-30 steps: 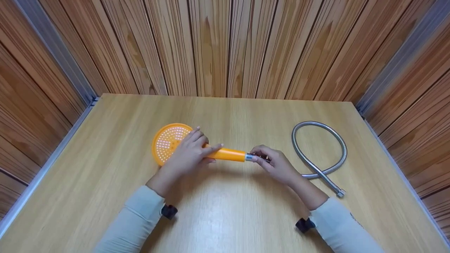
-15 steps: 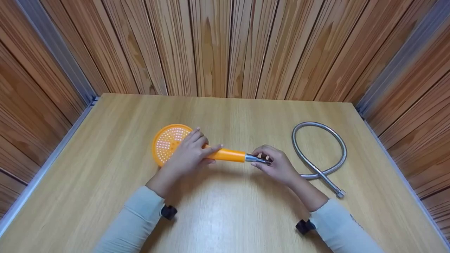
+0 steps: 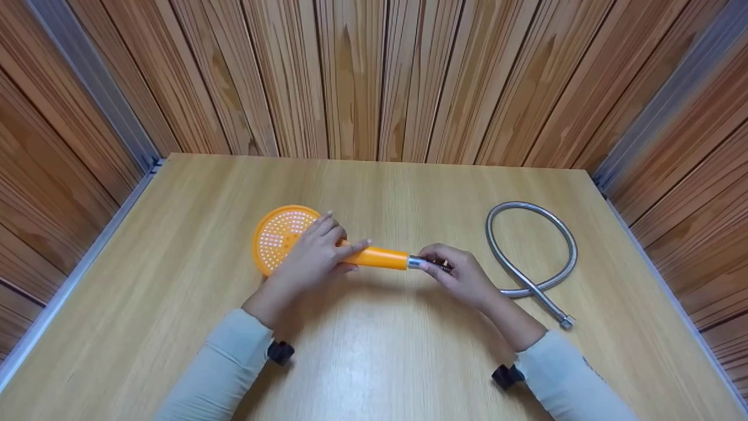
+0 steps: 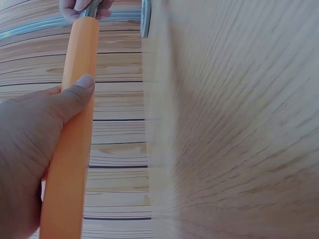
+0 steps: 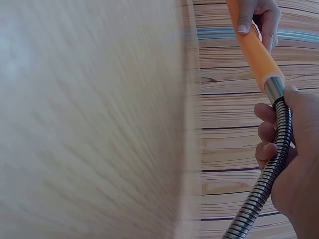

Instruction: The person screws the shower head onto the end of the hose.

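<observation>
An orange shower head with a round, perforated face lies across the middle of the head view. My left hand grips its neck, the thumb laid along the handle, which the left wrist view shows close up. At the handle's end sits the silver connector of a metal shower hose. My right hand pinches that connector, thumb on one side and curled fingers on the other. From there the ribbed hose runs back through the palm in the right wrist view. Part of it is hidden under my right hand and wrist in the head view.
The rest of the hose loops on the wooden table to the right, ending in a loose hex nut. Wood-panelled walls with metal corner rails close in the back and both sides. Small black cameras are strapped at both wrists.
My right fingers loosened and shifted back off the connector half a second ago, and now pinch it again close to the handle. The left hand and shower head have stayed put.
</observation>
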`<act>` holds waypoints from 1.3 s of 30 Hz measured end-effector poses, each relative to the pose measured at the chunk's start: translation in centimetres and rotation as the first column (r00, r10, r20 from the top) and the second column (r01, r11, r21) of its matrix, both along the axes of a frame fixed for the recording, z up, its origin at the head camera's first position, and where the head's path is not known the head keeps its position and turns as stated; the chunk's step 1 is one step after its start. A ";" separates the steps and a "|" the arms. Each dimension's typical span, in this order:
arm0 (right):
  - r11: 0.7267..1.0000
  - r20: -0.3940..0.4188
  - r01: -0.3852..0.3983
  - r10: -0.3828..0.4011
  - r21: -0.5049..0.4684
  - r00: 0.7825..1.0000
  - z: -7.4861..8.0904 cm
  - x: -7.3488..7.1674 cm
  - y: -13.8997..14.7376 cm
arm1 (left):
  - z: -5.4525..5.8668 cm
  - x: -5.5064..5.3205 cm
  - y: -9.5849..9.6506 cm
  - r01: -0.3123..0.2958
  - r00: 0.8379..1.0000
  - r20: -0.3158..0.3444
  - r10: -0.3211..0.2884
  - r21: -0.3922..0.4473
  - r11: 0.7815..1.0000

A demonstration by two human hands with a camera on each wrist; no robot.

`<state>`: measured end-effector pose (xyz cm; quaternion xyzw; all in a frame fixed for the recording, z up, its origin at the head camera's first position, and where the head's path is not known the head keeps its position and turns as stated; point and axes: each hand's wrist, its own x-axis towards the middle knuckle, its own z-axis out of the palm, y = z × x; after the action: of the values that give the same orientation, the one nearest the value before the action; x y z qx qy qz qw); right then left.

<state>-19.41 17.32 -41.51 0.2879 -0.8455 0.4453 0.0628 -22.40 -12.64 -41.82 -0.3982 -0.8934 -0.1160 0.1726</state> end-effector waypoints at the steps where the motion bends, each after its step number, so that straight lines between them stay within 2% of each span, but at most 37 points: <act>1: 1.000 -0.003 0.002 -0.002 0.000 1.000 0.0 0.0 0.0 | 0.0 0.0 0.0 -0.002 1.000 0.002 0.002 -0.003 1.000; 8: 1.000 -0.073 0.006 -0.007 -0.015 0.997 0.0 0.0 -0.1 | 0.1 0.0 0.1 -0.020 1.000 0.003 0.020 -0.029 0.999; 14: 1.000 -0.101 -0.004 0.002 -0.020 0.995 -2.0 -1.3 0.6 | 0.0 0.0 0.1 -0.022 1.000 0.018 0.022 -0.019 1.000; 21: 0.999 -0.114 -0.042 0.039 -0.025 0.993 -2.7 -1.7 1.2 | 0.1 0.1 0.1 -0.027 0.999 0.039 0.028 -0.020 0.999; 26: 0.999 -0.095 -0.048 0.046 -0.021 0.994 -2.8 -1.7 1.3 | 0.1 0.1 0.0 -0.032 0.998 0.058 0.033 -0.027 0.999; 39: 0.999 -0.008 -0.035 0.035 0.017 0.999 -2.6 -1.5 1.2 | -0.1 0.1 0.0 -0.022 0.998 0.056 0.023 -0.007 1.000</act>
<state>-20.93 18.51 -44.12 0.3049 -0.8438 0.4381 0.0563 -22.34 -12.64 -41.88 -0.3852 -0.9027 -0.1221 0.1477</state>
